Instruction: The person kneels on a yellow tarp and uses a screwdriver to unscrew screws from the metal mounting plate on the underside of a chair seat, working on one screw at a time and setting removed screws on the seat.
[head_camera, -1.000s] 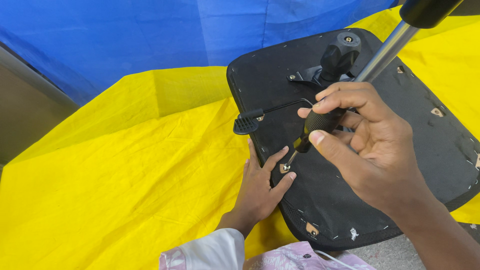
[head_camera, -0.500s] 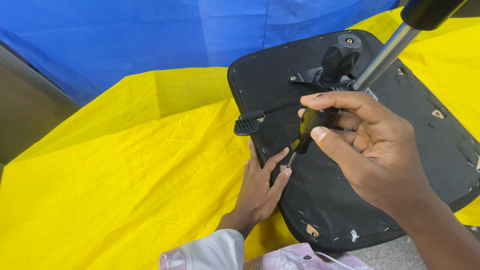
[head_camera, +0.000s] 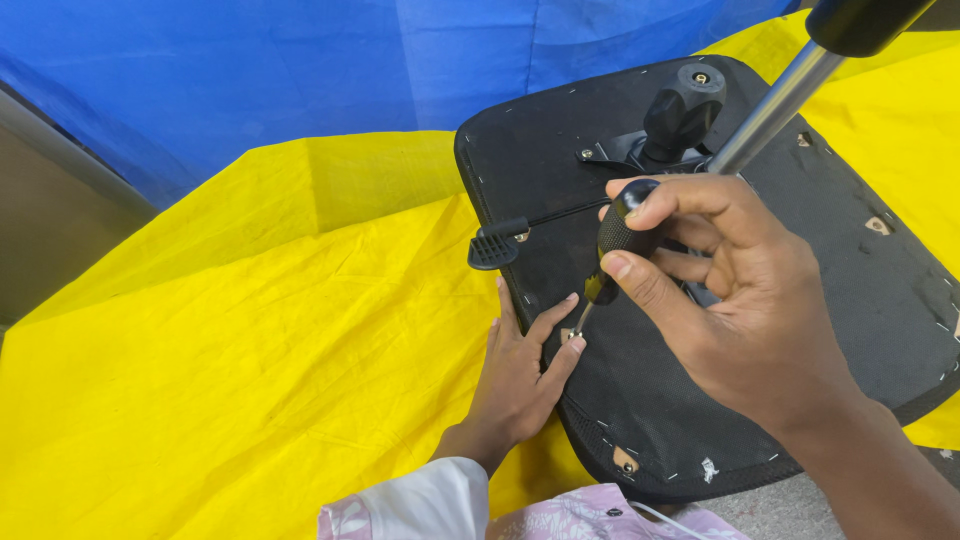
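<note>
An upturned black chair seat (head_camera: 620, 400) lies on a yellow cloth (head_camera: 250, 350), underside up. My right hand (head_camera: 740, 310) grips a screwdriver (head_camera: 612, 240) with a black handle; its thin shaft points down at a small fitting near the seat's left edge. My left hand (head_camera: 520, 370) lies flat, palm down, on the cloth and the seat edge, with two fingertips beside the screwdriver tip. A silver gas-lift column (head_camera: 770, 105) rises from the seat's centre mechanism, next to a black knob (head_camera: 682, 105).
A black lever paddle (head_camera: 497, 245) sticks out from the seat's left edge. Blue cloth (head_camera: 330, 70) covers the back. A brown surface (head_camera: 50, 220) shows at far left. Pale patterned fabric (head_camera: 600, 515) lies at the bottom edge.
My right hand has turned slightly on the screwdriver handle, its fingers shifting their grip. My left hand and the seat have stayed where they were.
</note>
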